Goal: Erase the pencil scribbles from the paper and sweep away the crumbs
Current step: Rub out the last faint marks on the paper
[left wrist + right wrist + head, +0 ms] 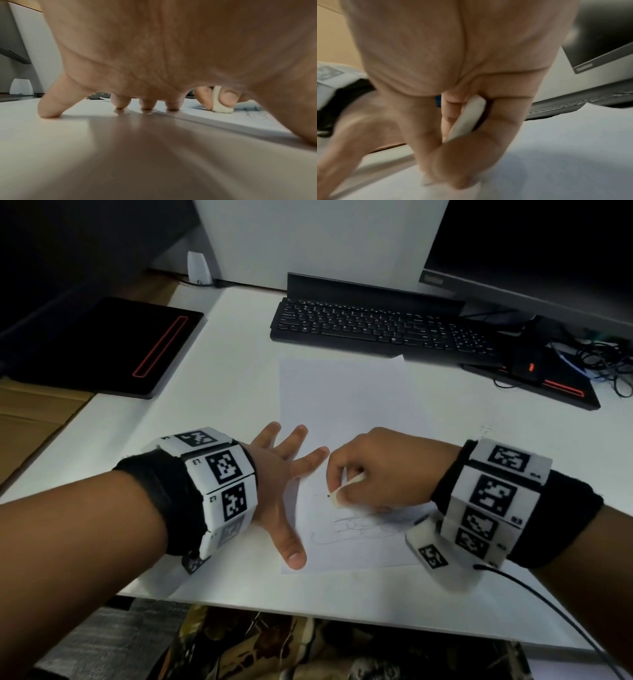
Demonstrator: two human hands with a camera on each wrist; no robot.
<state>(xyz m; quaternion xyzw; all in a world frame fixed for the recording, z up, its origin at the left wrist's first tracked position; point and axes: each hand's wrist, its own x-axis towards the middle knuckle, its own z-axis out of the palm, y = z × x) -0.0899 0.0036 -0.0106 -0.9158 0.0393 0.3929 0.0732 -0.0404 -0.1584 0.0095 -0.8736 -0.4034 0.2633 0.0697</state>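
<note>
A white desk carries a black keyboard at the back and, in front of it, the sheet of paper lying flat with its far corner just touching the keyboard's front edge. The left hand is spread wide with straight fingers, pressing the paper's left edge down, thumb near the sheet's near corner. The right hand is curled round a white eraser, pinching it between thumb and fingers with its lower end down on the paper. The pencil scribbles lie on the near part of the sheet, just beside and nearer than the eraser's tip, partly under the heel of the right hand; the eraser sits at their upper edge, between them and the left fingertips. The likely trouble is the thin sheet buckling or tearing if a hard stroke runs toward the unpinned right side, since only the left edge is held. The right wrist resting over the marks could also smear the graphite. No crumbs can be made out.
</note>
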